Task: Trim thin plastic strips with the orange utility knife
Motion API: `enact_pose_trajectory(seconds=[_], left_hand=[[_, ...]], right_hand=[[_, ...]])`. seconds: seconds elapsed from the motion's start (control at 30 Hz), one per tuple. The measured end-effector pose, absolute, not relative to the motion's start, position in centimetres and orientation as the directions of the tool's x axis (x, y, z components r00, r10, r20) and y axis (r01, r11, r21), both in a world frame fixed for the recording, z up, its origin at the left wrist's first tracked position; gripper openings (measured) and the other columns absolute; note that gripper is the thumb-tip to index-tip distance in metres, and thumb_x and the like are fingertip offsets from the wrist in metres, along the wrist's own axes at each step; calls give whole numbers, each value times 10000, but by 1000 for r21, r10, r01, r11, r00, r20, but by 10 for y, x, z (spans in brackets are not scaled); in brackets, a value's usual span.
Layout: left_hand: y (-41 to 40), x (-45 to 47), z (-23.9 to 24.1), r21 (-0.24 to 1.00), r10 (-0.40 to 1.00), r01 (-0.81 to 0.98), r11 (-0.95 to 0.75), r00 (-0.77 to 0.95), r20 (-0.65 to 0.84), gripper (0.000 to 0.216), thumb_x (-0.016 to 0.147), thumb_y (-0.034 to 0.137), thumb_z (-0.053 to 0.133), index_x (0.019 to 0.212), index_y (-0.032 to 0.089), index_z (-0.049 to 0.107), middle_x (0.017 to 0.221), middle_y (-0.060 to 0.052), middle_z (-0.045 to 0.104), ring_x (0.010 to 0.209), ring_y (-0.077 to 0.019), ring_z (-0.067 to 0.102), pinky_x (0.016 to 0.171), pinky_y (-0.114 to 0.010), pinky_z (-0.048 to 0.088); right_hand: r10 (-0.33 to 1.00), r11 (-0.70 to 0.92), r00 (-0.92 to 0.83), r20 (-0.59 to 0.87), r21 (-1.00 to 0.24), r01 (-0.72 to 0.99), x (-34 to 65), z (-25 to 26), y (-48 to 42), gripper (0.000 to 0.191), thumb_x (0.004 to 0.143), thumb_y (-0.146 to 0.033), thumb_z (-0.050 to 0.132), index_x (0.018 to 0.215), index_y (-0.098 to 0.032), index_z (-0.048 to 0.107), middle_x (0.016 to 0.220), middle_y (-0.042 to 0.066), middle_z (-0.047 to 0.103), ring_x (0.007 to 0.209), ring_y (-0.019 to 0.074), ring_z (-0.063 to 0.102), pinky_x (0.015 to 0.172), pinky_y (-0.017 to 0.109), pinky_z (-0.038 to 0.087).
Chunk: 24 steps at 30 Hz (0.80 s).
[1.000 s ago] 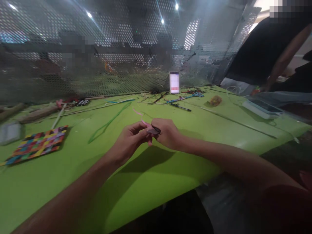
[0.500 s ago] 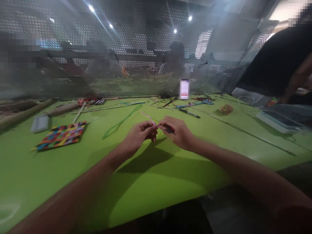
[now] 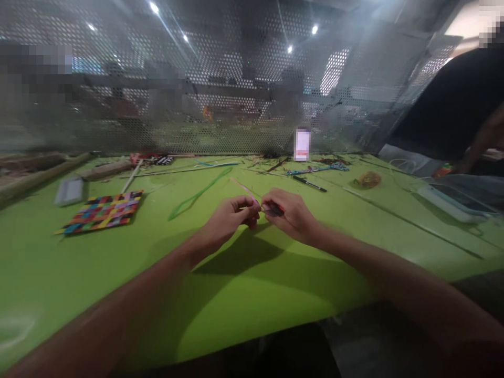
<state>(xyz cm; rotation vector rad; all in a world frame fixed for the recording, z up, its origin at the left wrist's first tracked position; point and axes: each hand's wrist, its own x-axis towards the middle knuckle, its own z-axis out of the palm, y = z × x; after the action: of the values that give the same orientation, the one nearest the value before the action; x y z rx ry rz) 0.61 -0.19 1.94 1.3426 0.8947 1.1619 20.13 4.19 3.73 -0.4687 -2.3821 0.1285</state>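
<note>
Both of my hands meet above the middle of the green table (image 3: 244, 294). My left hand (image 3: 230, 218) pinches a thin pink strip (image 3: 244, 188) that sticks up and away to the left. My right hand (image 3: 291, 215) is closed on a small dark tool with a red part (image 3: 275, 210), its tip against the strip. What the tool is stays unclear.
A multicoloured woven mat (image 3: 100, 211) lies at the left, with a green strip loop (image 3: 197, 194) beside it. A black pen (image 3: 309, 183), coloured strips, sticks and a phone (image 3: 302, 144) stand near the perforated screen. A grey box (image 3: 69, 190) is far left. Another person in black (image 3: 457, 105) stands at the right by a tablet (image 3: 452, 202).
The view has swung left and slightly down, so the objects sit further right in the picture. My hands stay together on the pink strip, which now points flatter toward the left.
</note>
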Motion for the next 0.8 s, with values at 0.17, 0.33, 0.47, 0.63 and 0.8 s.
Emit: enact_pose_trajectory(seconds=[0.17, 0.33, 0.47, 0.63, 0.8], left_hand=[[-4, 6, 21, 983, 955, -167, -74, 273, 118, 194, 840, 307, 741, 794, 129, 678, 705, 6, 625, 599, -90, 587, 628, -248, 509], [1, 4, 17, 968, 964, -250, -20, 251, 85, 225, 840, 340, 760, 801, 132, 683, 701, 2, 630, 601, -92, 581, 633, -253, 517], [1, 4, 18, 964, 970, -266, 9, 237, 56, 231, 812, 336, 785, 803, 125, 692, 736, -14, 656, 593, -91, 581, 620, -253, 513], [0, 4, 20, 973, 971, -230, 3, 233, 52, 227, 807, 333, 783, 794, 126, 694, 721, -9, 648, 586, -91, 579, 626, -256, 510], [-1, 4, 21, 989, 964, -140, -51, 251, 85, 234, 820, 352, 753, 784, 135, 672, 750, -22, 662, 618, -109, 594, 652, -277, 513]], right_hand=[[345, 938, -697, 628, -215, 270, 204, 44, 46, 69, 953, -181, 523, 920, -151, 575, 832, 37, 583, 725, 126, 477, 691, 249, 362], [295, 955, -719, 629, -213, 206, 204, 50, 45, 101, 932, -138, 537, 984, -158, 621, 796, 21, 583, 698, 118, 487, 671, 240, 368], [265, 964, -726, 635, -175, 200, 204, 46, 46, 141, 906, -94, 559, 1009, -160, 631, 784, 14, 585, 704, 117, 496, 672, 232, 371], [263, 965, -714, 648, -164, 206, 204, 41, 48, 156, 898, -57, 545, 970, -164, 634, 843, 27, 625, 750, 117, 535, 696, 223, 389], [306, 951, -698, 647, -172, 257, 201, 41, 41, 99, 882, -80, 547, 894, -157, 609, 791, 16, 596, 683, 105, 488, 655, 218, 361]])
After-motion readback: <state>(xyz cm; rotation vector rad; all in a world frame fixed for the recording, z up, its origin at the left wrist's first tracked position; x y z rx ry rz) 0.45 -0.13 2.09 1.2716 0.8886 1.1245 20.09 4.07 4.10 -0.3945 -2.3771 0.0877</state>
